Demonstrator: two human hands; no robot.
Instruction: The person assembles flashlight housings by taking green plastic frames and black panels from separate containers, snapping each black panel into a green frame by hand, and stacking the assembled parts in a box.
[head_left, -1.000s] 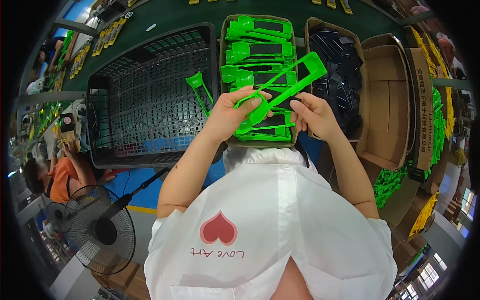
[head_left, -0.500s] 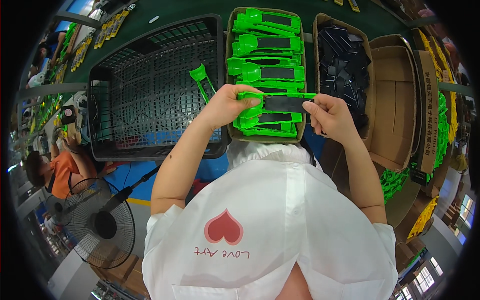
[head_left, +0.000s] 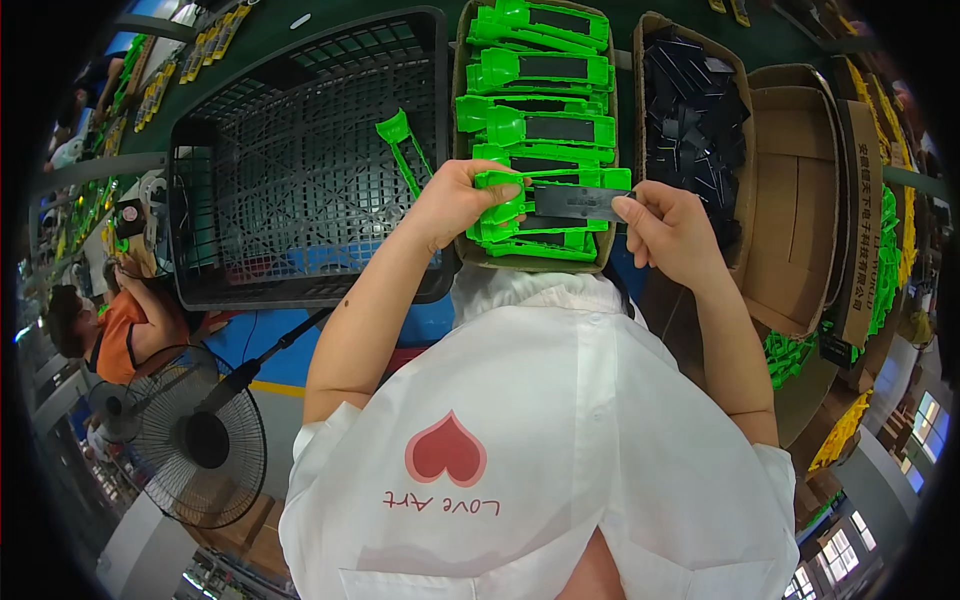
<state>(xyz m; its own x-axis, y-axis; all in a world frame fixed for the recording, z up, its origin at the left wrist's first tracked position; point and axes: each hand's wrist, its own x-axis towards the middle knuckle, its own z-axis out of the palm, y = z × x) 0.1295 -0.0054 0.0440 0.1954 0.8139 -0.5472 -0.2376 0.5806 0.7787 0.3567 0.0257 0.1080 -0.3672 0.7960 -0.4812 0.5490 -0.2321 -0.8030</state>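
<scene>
Over the front part of a cardboard box of green parts, my left hand grips the left end of a green plastic housing, thumb on top. My right hand pinches the right end of a flat black plastic strip between thumb and fingers. The strip lies across the housing's long opening, slightly tilted, its right end out past the housing's edge. Below and beyond them, similar green housings with black strips in them are stacked in rows in the cardboard box.
A black plastic crate on the left holds one loose green piece. Loose black strips fill a cardboard box to the right, beside an open brown carton. A fan and another person are at the left.
The black strip lay lower in the housing; now it is tilted, and its right end sticks out farther. My right hand has shifted slightly right. The view has moved a little.
</scene>
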